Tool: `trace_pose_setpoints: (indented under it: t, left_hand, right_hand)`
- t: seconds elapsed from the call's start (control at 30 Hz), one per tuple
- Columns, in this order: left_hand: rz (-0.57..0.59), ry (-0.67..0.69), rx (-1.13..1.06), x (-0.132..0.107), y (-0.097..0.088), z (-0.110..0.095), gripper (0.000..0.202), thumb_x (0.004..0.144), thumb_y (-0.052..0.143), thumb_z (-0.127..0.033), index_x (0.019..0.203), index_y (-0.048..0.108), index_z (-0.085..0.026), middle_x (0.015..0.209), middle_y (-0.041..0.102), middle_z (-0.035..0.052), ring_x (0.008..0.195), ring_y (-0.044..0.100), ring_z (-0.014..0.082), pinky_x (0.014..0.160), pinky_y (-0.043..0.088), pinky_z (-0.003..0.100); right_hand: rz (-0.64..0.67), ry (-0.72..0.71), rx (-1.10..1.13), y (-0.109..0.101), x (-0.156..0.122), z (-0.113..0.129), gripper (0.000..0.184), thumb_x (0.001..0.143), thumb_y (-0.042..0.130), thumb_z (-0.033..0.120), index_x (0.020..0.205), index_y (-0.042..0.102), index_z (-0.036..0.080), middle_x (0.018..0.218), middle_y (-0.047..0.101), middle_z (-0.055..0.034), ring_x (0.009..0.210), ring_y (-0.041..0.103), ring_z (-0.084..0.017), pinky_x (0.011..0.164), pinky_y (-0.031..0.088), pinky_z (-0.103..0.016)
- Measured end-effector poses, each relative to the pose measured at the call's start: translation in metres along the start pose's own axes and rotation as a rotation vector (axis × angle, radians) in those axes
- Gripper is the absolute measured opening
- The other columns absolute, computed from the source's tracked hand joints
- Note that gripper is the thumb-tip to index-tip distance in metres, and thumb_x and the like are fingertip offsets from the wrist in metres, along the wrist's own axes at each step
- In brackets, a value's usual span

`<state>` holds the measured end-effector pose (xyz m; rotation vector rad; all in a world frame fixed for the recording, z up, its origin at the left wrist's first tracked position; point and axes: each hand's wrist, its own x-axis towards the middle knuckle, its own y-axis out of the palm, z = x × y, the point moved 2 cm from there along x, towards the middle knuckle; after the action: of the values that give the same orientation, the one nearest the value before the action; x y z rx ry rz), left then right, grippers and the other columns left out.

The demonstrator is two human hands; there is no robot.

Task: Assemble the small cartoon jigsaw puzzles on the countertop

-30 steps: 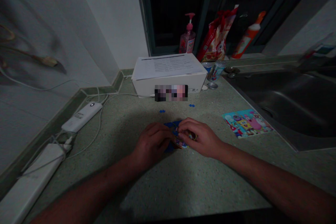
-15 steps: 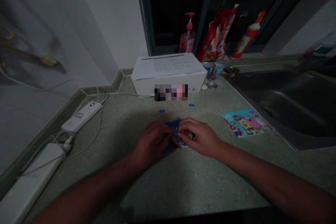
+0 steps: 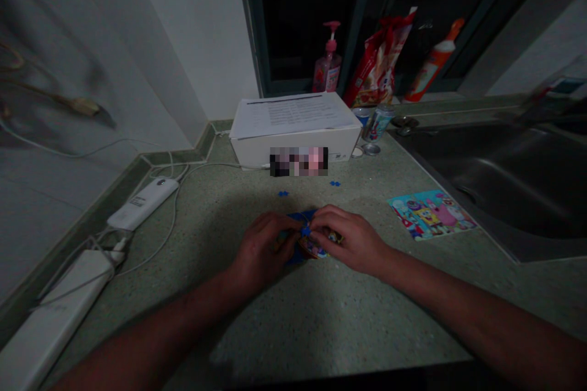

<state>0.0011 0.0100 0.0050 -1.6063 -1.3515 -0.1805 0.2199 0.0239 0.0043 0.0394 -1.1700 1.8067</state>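
Observation:
Over a partly hidden jigsaw puzzle (image 3: 312,250) with a blue border and colourful cartoon pictures, my two hands meet at the fingertips. A small blue puzzle piece (image 3: 306,231) sits between them. My left hand (image 3: 263,247) pinches it from the left with thumb and forefinger. From the other side, the closed fingertips of my right hand (image 3: 351,238) grip it too. Beyond my hands lie two loose blue pieces, a left piece (image 3: 283,193) and a right piece (image 3: 335,183). The fingers cover much of the puzzle.
A cartoon picture card (image 3: 431,215) lies right, beside the sink (image 3: 486,195). Behind stands a white box (image 3: 298,125) with paper on top, near cans (image 3: 378,123). A pump bottle (image 3: 327,70) and red bag (image 3: 376,67) stand by the window. Left are power strips (image 3: 143,203) and cables.
The small blue piece between my fingertips has turned or shifted slightly. Both hands stay in nearly the same place.

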Motion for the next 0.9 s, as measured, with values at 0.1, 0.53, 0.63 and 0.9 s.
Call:
trace_pose_setpoints:
  t: [0.1, 0.53, 0.63, 0.9]
  left_hand:
    - [-0.011, -0.002, 0.008, -0.0007, 0.0003, 0.0003, 0.015, 0.095, 0.067, -0.013, 0.107, 0.067, -0.022, 0.092, 0.076, 0.0041, 0.085, 0.073, 0.0194, 0.077, 0.060, 0.035]
    - [0.009, -0.008, 0.006, -0.0031, 0.0017, 0.0020, 0.016, 0.094, 0.068, -0.012, 0.107, 0.067, -0.022, 0.094, 0.076, 0.0045, 0.086, 0.072, 0.0201, 0.078, 0.061, 0.037]
    - [0.017, 0.002, 0.003, -0.0025, 0.0015, 0.0016, 0.017, 0.094, 0.068, -0.013, 0.108, 0.067, -0.022, 0.094, 0.076, 0.0045, 0.086, 0.072, 0.0203, 0.077, 0.060, 0.037]
    - [-0.047, -0.087, 0.000, 0.0005, 0.0000, 0.0042, 0.009, 0.095, 0.067, -0.015, 0.103, 0.069, -0.019, 0.091, 0.075, 0.0049, 0.083, 0.071, 0.0192, 0.074, 0.061, 0.035]
  right_hand:
    - [0.007, 0.009, -0.001, -0.0001, 0.0000, 0.0004, 0.010, 0.104, 0.058, 0.027, 0.106, 0.067, 0.022, 0.101, 0.072, -0.0051, 0.090, 0.071, -0.018, 0.076, 0.057, -0.032]
    - [0.008, 0.003, -0.024, -0.0016, 0.0001, 0.0009, 0.012, 0.104, 0.057, 0.028, 0.106, 0.068, 0.022, 0.101, 0.072, -0.0053, 0.087, 0.070, -0.018, 0.076, 0.058, -0.032]
    - [-0.010, -0.004, -0.024, -0.0025, 0.0005, 0.0013, 0.012, 0.103, 0.057, 0.027, 0.107, 0.068, 0.022, 0.102, 0.072, -0.0059, 0.088, 0.070, -0.018, 0.076, 0.058, -0.032]
    - [-0.048, 0.076, -0.079, -0.0084, 0.0022, -0.0061, 0.010, 0.103, 0.057, 0.026, 0.104, 0.067, 0.023, 0.100, 0.072, -0.0047, 0.088, 0.071, -0.018, 0.076, 0.056, -0.032]
